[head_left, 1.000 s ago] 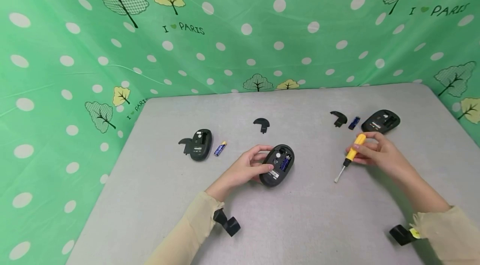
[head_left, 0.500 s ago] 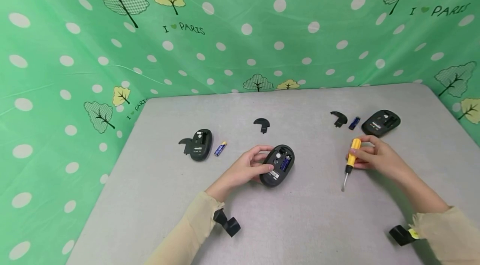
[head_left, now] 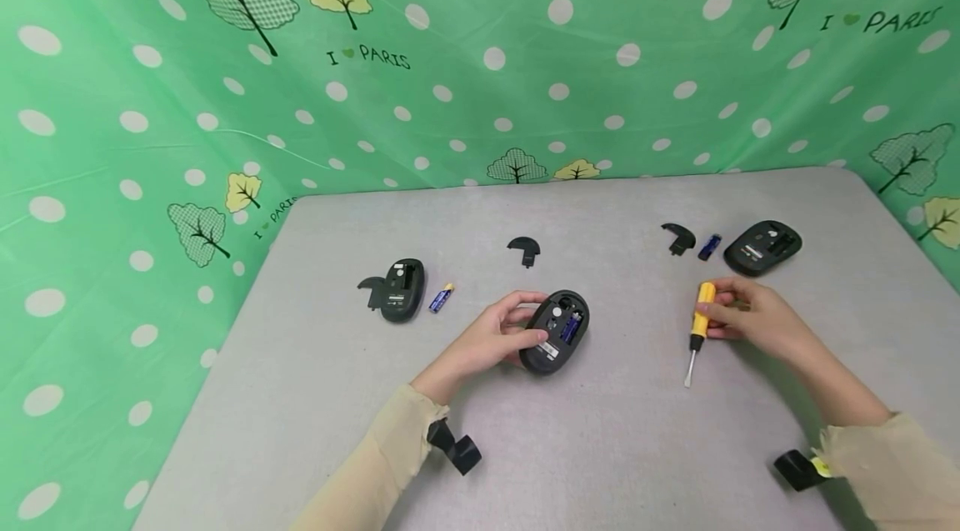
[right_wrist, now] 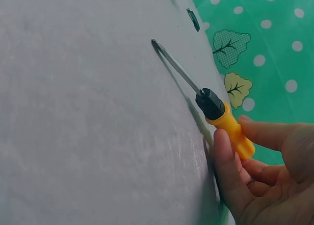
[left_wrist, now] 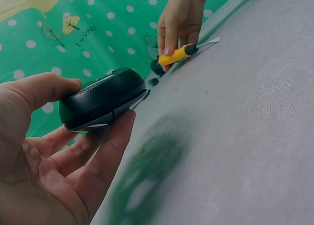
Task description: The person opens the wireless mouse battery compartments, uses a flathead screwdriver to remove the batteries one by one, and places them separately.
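Held above the table, a black computer mouse [head_left: 553,333] has its underside turned up, with a blue battery [head_left: 570,327] in its uncovered slot. My left hand [head_left: 491,335] grips it, thumb on the underside and fingers beneath, as the left wrist view shows. Over on the right, my right hand [head_left: 757,316] pinches the yellow handle of a flat-blade screwdriver [head_left: 702,318]. Its metal tip points down toward the front of the table, near the surface; whether it touches I cannot tell. The right wrist view shows thumb and fingers around the screwdriver handle [right_wrist: 238,139].
Behind the held mouse lies a black battery cover [head_left: 525,250]. At left sit another upturned mouse [head_left: 402,291], its cover [head_left: 371,291] and a battery [head_left: 441,298]. At back right are a third mouse [head_left: 763,247], a battery [head_left: 709,247] and a cover [head_left: 679,239] on the grey table [head_left: 600,448].
The screwdriver has swung from a slant to nearly straight toward the front, its tip moving right and nearer. My right hand has dropped slightly. The left hand and mouse stay put.
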{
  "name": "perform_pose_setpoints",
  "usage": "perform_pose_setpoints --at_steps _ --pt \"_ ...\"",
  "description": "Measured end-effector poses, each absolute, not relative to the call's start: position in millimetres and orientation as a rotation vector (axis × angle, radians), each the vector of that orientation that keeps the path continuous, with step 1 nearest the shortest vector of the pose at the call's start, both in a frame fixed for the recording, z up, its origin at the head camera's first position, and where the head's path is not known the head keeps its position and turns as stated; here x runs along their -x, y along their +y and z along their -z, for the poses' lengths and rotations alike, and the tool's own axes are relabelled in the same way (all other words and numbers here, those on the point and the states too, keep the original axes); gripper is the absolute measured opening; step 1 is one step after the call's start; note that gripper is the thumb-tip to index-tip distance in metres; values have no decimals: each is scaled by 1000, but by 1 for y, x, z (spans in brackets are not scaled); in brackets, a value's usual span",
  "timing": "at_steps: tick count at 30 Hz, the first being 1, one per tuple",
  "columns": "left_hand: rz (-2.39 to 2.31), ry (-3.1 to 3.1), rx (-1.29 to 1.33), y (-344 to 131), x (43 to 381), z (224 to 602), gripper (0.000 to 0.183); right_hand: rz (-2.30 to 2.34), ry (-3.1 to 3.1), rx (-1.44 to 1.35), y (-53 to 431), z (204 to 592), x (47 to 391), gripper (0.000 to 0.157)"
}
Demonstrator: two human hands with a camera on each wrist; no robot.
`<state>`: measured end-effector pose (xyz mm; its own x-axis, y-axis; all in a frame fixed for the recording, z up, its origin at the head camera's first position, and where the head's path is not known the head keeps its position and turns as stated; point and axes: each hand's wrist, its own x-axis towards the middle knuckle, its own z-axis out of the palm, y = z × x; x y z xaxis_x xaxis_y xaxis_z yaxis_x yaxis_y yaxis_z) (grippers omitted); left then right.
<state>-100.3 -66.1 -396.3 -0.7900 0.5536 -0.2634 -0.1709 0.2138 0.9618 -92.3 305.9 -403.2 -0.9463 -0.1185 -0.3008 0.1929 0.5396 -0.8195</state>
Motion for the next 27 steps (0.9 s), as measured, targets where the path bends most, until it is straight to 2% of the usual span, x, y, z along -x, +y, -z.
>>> perform_pose_setpoints --at_steps 27 --pt "-1638 1911 -361 -66 99 393 55 1190 2620 -73 298 395 91 58"
